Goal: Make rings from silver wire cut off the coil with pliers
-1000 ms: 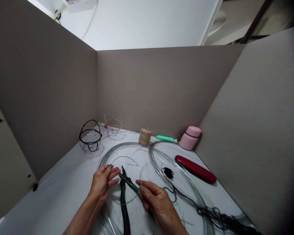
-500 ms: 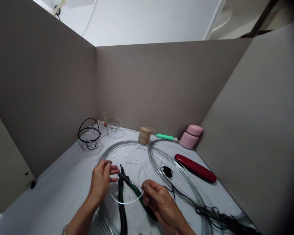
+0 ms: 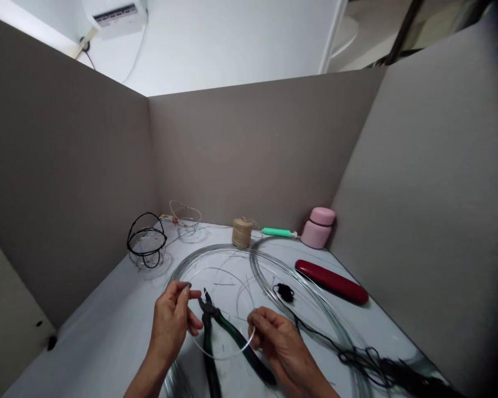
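Observation:
A thin ring of silvery wire [image 3: 228,358] is held up between both hands. My left hand [image 3: 172,316] pinches its left side between thumb and forefinger, with the other fingers loosely bent. On the right side, the thumb and fingertips of my right hand [image 3: 277,336] close on the wire. Beneath the ring lie cutting pliers [image 3: 240,341] with dark green handles, their jaws pointing away from me and the handles spread. A large coil of wire [image 3: 315,298] surrounds the pliers on the white table [image 3: 103,326].
Wire basket shapes, one black-trimmed [image 3: 146,243], one with a tan handle [image 3: 186,221], stand at back left. Along the back are a twine spool [image 3: 242,232], a green tube [image 3: 276,232] and a pink flask [image 3: 317,228]. A red case [image 3: 331,282] and black cord [image 3: 373,367] lie right. Grey partitions [image 3: 249,160] enclose the table.
My right hand has shifted slightly right, and the ring looks wider between my hands. The camera view has tilted and turned a little. Both hands keep their hold on the wire.

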### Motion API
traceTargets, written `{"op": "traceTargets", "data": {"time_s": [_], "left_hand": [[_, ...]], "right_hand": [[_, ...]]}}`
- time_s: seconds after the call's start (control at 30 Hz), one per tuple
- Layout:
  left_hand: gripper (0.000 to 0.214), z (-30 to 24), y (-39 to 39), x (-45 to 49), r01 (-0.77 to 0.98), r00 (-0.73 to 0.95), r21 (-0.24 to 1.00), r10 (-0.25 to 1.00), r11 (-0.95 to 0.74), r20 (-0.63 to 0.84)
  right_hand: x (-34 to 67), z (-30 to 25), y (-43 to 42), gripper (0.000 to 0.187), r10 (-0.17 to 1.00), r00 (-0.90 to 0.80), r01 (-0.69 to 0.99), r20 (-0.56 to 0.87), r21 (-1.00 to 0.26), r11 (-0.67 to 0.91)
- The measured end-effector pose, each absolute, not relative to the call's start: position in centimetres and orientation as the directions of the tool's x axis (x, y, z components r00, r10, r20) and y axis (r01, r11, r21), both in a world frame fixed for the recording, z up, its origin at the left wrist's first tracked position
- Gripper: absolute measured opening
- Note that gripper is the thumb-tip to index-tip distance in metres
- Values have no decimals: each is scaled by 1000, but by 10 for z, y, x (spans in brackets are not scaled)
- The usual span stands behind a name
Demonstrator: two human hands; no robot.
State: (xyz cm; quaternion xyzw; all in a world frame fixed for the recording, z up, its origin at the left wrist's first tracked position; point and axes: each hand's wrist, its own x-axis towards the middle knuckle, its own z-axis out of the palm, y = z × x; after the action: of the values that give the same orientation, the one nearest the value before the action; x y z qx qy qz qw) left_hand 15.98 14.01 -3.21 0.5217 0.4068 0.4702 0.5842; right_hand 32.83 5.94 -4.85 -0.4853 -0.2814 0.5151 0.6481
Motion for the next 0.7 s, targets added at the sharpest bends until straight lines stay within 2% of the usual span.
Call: {"op": "traceTargets", "data": {"time_s": [0.1, 0.17, 0.27, 0.37, 0.53, 0.7], "left_hand": [[28, -36, 141, 158, -22, 247, 999, 968, -32, 37], [28, -39, 144, 158, -24, 255, 999, 966, -30, 36], [28, -46, 150, 162, -164, 204, 986, 979, 23, 11], [29, -49, 155, 166, -291, 146, 954, 989, 73, -31], [31, -47, 157, 166, -415, 120, 900, 989, 130, -87], [32, -45, 158, 164, -470, 85, 870, 989, 149, -123]], "right_hand": [[333, -47, 61, 29, 929, 358, -318, -95, -948, 26], [332, -47, 62, 29, 924, 372, -276, -85, -961, 23], [327, -46, 63, 29, 931, 352, -242, -98, -970, -11], [320, -45, 64, 28, 923, 365, -295, -125, -955, -13], [318, -47, 65, 33, 899, 403, -385, -172, -923, -3], [315, -46, 64, 26, 928, 343, -367, -145, -930, -10]]}}
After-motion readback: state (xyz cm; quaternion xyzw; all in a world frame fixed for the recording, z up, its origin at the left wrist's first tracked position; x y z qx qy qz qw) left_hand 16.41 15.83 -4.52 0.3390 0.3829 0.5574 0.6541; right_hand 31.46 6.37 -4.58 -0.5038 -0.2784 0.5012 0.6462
